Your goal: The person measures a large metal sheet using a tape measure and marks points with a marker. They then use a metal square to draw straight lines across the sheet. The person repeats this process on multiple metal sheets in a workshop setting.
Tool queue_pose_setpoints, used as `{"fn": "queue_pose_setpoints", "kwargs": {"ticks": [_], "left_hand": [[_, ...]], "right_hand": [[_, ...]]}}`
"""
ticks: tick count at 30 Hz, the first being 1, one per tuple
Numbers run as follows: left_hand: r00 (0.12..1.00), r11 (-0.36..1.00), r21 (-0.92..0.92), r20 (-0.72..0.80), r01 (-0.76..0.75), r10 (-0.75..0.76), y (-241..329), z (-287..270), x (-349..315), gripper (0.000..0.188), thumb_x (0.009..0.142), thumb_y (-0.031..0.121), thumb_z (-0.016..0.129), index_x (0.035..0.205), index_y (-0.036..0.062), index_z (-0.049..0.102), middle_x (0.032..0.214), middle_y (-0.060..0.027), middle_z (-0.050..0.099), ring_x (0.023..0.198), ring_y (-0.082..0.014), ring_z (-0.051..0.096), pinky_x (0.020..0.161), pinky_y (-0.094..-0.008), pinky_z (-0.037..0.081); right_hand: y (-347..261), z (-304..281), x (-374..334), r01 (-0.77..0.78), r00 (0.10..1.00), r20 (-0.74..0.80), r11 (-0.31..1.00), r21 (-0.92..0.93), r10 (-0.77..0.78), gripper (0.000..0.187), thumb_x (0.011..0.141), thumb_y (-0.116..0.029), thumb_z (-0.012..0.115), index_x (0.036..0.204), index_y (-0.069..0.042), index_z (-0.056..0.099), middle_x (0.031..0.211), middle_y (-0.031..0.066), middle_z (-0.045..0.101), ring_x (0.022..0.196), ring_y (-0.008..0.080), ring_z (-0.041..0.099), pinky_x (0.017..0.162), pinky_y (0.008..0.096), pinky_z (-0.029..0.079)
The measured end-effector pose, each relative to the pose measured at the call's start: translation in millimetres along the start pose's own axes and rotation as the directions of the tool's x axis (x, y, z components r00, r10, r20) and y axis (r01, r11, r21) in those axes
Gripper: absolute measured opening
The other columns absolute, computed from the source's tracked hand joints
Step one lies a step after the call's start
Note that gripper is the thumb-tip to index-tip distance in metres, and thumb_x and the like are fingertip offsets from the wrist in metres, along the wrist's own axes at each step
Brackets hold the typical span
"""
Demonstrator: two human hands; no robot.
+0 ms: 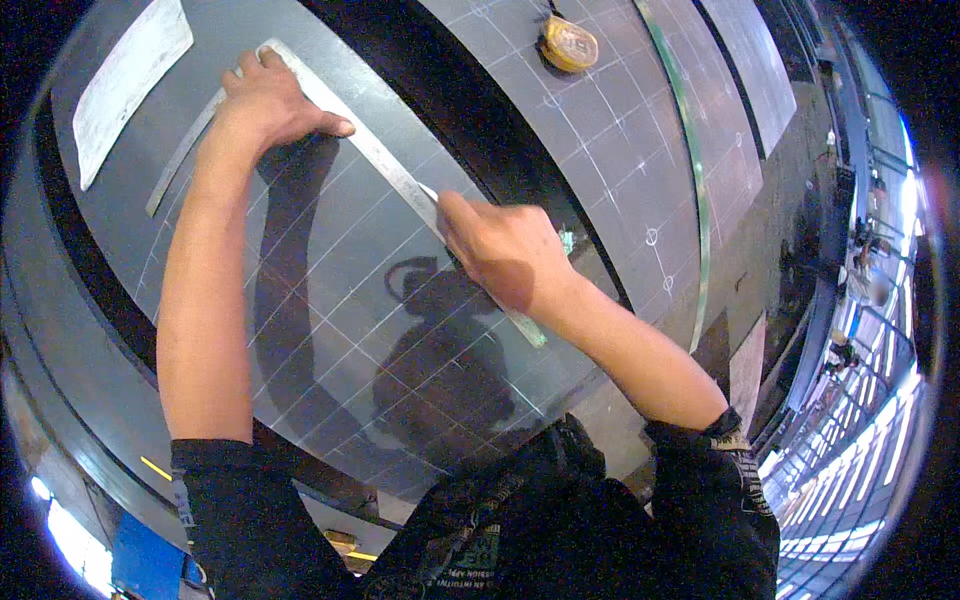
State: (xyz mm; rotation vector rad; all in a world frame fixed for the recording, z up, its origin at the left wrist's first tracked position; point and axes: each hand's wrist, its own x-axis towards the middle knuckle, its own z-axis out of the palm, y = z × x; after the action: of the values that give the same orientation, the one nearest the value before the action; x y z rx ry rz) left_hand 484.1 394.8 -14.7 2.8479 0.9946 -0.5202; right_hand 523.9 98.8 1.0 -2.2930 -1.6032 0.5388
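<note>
A steel carpenter's square [385,166] lies flat on a dark metal plate [330,250] covered in a grid of thin white lines. My left hand [268,103] presses on the square's corner, fingers and thumb spread. One blade runs down to the right beneath my right hand [503,245]; the shorter one angles down to the left. Pinched in my right hand is a slim white marking chalk [428,190], its tip at the long blade's upper edge. My right palm hides part of that blade, whose greenish end shows below it.
A yellow tape measure [570,45] sits on a second gridded plate [620,180] to the right, past a black gap. A long green-edged strip [690,150] crosses that plate. At upper left lies a whitish sheet [130,90]. Other people show small at far right.
</note>
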Motion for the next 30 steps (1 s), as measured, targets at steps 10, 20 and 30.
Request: {"fn": "queue_pose_setpoints", "kwargs": {"ticks": [10,20,30], "left_hand": [[0.999,0.991,0.126,0.000,-0.053,0.054,7.9,-7.0,0.6,0.136,0.051,0.071,0.085,0.138,-0.0217,0.035,0.142,-0.0352,0.040,0.134,-0.0489,0.040,0.112,-0.0514,0.035],[0.947,0.978,-0.111,-0.290,-0.176,0.138,-96.9,17.1,43.2,0.056,0.075,0.028,0.074,0.117,-0.0039,0.055,0.117,-0.0262,0.063,0.112,-0.0405,0.061,0.094,-0.0459,0.049],[0.935,0.943,-0.294,-0.351,-0.158,0.047,-108.2,-0.9,-0.3,0.043,0.075,0.026,0.068,0.105,-0.0043,0.057,0.097,-0.0224,0.064,0.090,-0.0371,0.063,0.082,-0.0442,0.049]], "right_hand": [[-23.7,-42.2,-140.9,-0.247,0.849,0.428,0.949,-0.195,0.309,0.025,0.086,-0.014,0.062,0.109,-0.004,0.059,0.080,0.0124,0.067,0.066,0.0327,0.069,0.056,0.0439,0.055],[-16.0,-68.2,-272.8,-0.554,0.522,0.638,0.794,-0.252,0.566,0.025,0.085,-0.023,0.065,0.098,-0.002,0.062,0.077,0.0223,0.068,0.077,0.0425,0.067,0.071,0.0526,0.054],[-2.1,-59.0,-346.2,-0.795,0.538,0.517,0.605,0.050,0.665,0.032,0.081,-0.024,0.068,0.099,0.000,0.058,0.080,0.0251,0.067,0.079,0.0434,0.067,0.074,0.0497,0.053]]}}
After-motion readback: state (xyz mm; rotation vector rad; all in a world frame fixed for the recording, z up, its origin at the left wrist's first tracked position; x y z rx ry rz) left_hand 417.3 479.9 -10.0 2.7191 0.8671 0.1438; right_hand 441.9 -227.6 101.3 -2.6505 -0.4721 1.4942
